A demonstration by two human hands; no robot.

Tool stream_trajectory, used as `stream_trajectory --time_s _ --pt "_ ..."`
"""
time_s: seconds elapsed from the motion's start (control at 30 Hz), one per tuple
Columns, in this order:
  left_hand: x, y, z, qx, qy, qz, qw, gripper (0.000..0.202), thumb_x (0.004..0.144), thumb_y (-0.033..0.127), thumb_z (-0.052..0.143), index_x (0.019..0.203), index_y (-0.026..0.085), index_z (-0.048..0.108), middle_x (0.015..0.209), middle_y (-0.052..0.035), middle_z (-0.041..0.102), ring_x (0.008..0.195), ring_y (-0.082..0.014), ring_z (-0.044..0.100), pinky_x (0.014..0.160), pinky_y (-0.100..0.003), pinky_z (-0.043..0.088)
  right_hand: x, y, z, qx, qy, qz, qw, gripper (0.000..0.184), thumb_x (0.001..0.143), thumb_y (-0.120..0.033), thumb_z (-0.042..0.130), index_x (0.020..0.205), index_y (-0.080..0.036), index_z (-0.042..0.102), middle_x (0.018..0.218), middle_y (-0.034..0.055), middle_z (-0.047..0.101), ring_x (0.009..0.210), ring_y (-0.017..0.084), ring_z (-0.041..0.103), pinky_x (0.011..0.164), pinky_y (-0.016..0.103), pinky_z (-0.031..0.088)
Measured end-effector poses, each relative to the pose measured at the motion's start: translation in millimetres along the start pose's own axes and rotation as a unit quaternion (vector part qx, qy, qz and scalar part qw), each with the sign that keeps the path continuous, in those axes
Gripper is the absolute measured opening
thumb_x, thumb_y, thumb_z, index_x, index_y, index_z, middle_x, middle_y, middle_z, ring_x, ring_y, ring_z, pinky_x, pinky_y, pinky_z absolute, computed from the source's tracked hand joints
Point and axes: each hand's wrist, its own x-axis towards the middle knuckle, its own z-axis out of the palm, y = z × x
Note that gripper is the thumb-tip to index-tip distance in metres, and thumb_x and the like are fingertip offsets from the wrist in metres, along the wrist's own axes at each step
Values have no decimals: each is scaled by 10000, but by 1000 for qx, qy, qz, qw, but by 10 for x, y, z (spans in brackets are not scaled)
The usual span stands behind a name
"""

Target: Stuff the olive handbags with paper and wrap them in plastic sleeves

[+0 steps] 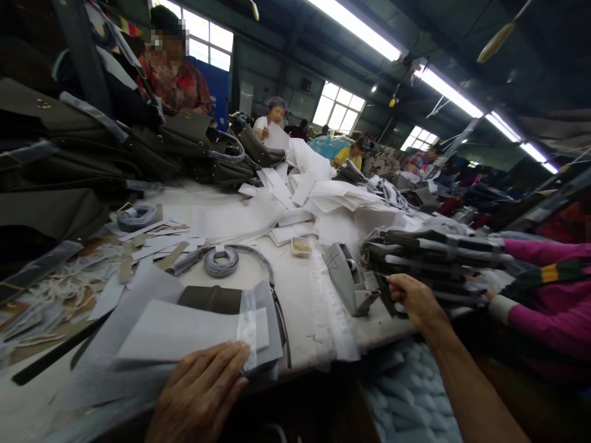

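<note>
My left hand (203,384) lies flat, fingers stretched out, on white paper (184,332) that covers part of a dark olive bag (210,298) near the table's front edge. A translucent strip (248,314) runs over the paper by my fingertips. The bag's dark strap (279,314) curves along its right side. My right hand (415,301) is closed in a pinch just right of a grey tape dispenser (348,277). Between the dispenser and my fingertips a thin strip of tape faintly shows. Coiled wrapped handles (220,261) rest behind the bag.
Stacked dark bags (429,261) stand right of the dispenser, beside a co-worker's magenta sleeve (545,317). Paper sheets (323,191) pile up at mid-table, near a small clear tray (301,247). More olive bags (60,135) heap at left, above scattered cords (60,292). Other people work behind.
</note>
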Motion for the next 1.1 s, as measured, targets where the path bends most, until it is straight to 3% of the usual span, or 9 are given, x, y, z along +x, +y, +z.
stream_trajectory --time_s 0.13,0.3,0.4,0.47,0.57,0.67,0.8,0.93,1.1 --pt "12 16 7 -12 7 -10 1000 283 1024 240 425 1134 214 685 1063 -2 739 961 -160 644 891 -309 397 -182 298 22 -40 7 32 999 284 494 -446 663 545 -187 557 507 -18 517 455 90 415 455 233 324" --pt "37 16 -16 -13 5 -11 1000 278 1030 271 431 1126 227 688 1054 7 739 950 -156 647 882 -307 403 -160 482 37 -134 -1 45 990 240 504 -440 606 507 -201 584 507 8 554 493 129 460 514 274 375" --pt "37 45 -46 -16 7 -25 1000 266 1023 250 439 1127 217 681 1044 -4 737 948 -155 646 882 -305 411 -203 411 -60 -208 -33 40 977 197 487 -396 614 413 -221 563 450 21 539 516 176 480 540 316 392" --pt "31 69 -58 -23 1 -37 999 268 1019 237 431 1126 211 675 1034 -9 733 947 -159 643 872 -308 418 -293 274 -46 -235 -74 25 969 240 519 -452 625 443 -226 597 492 34 579 557 211 523 578 339 425" --pt "12 91 -56 -31 -23 -52 998 262 1009 240 434 1145 206 655 1048 -18 721 968 -171 635 866 -325 425 -547 -117 227 -255 -233 -49 937 331 625 -543 631 580 -217 654 612 37 626 642 230 577 644 327 468" --pt "-17 101 -43 -30 -54 -63 996 243 984 247 491 1180 202 627 1081 -35 706 1004 -184 627 873 -340 427 -929 -675 751 -280 -427 -136 849 268 758 -451 629 685 -199 682 692 29 655 705 204 586 676 275 461" --pt "-47 116 -30 -38 -68 -72 994 248 964 228 532 1198 193 606 1102 -35 695 1018 -195 622 888 -356 410 -1353 -1262 1526 -328 -577 -256 703 142 800 -239 572 740 -193 692 711 -14 677 676 137 573 665 219 427" --pt "-61 124 -10 -51 -60 -73 994 239 966 225 526 1185 183 614 1092 -35 697 1008 -207 615 889 -365 411 -1473 -1436 2102 -448 -604 -371 546 136 733 -184 600 762 -205 731 640 -23 680 545 111 531 524 220 330" --pt "-56 117 9 -32 -48 -76 995 241 974 231 520 1188 190 621 1091 -46 688 1027 -205 610 913 -375 428 -1491 -1498 2525 -558 -590 -429 396 148 720 -192 650 792 -217 776 705 34 745 621 165 642 503 242 309"
